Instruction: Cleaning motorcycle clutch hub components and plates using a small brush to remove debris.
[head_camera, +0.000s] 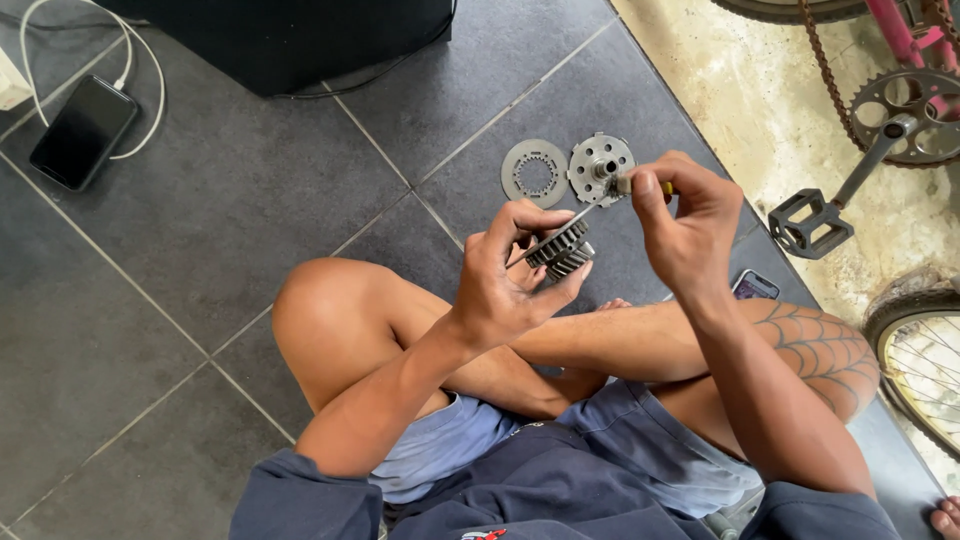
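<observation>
We see left hand (505, 285) closed around toothed metal gear (562, 250), held above crossed legs: grey steel, round, ridged rim, partly hidden by fingers. Right hand (685, 225) grips screwdriver (580, 222), yellow handle barely showing, thin shaft slanting down to gear. On dark tiled floor (250, 210) just beyond: flat ring plate (534, 172) beside drilled round hub (600, 167). Phone (83, 130) far left.

bright even daylight | soft shadows | sharp focus | slight wide-angle edge distortion

Grey tiled floor (200, 300) bears two metal discs (535, 172), a phone (83, 131)
</observation>
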